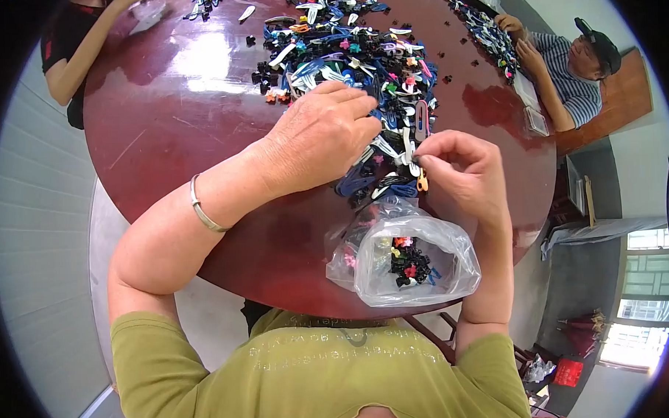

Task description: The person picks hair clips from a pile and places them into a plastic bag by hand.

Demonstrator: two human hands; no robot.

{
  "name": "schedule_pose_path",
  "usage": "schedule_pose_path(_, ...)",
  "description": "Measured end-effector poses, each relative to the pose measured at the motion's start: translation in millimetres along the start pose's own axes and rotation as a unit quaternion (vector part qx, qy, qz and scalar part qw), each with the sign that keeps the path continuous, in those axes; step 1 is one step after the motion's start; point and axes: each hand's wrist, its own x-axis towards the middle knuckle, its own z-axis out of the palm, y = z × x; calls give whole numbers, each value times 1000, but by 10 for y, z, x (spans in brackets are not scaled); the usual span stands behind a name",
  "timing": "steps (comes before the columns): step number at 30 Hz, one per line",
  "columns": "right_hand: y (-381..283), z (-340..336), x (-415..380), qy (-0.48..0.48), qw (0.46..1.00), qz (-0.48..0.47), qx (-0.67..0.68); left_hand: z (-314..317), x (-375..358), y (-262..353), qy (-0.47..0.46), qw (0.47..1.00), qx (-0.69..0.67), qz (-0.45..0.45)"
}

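A pile of hair clips [321, 43] in black, white and blue, with some coloured flower pieces, runs down the middle of the table. My left hand [324, 132] is over the near part of it, palm down with fingers curled; the fingertips are hidden. At the pile's near right edge, my right hand [469, 171] pinches a small black hair clip [418, 160] between thumb and forefinger. Below the hands stands a clear plastic bag [455, 275], its mouth open, with black clips and red and yellow pieces [410, 269] inside. An orange snap clip [422, 182] lies beside my right thumb.
The round dark red table [177, 133] spreads around the pile. On the right, a person in a striped shirt [566, 83] handles another heap of clips [491, 38]. Another person's arm [89, 52] reaches in at the far left, near a plastic bag [147, 15]. Loose black clips [448, 78] lie scattered.
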Motion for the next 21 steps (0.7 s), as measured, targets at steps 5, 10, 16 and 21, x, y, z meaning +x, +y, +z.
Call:
schedule_pose_path(5, -102, -256, -183, -104, 967, -167, 162, -32, 1, 61, -44, 996, -58, 45)
schedule_pose_path(10, -220, -319, -206, -185, 963, -169, 102, -9, -14, 89, -77, 995, -51, 49)
schedule_pose_path(16, 140, -3, 39, -43, 985, -115, -117, 3, -35, 24, -80, 996, 16, 26)
schedule_pose_path(21, 297, 224, 119, -86, 959, -200, -182, -25, -16, 5, -57, 998, 1, 15)
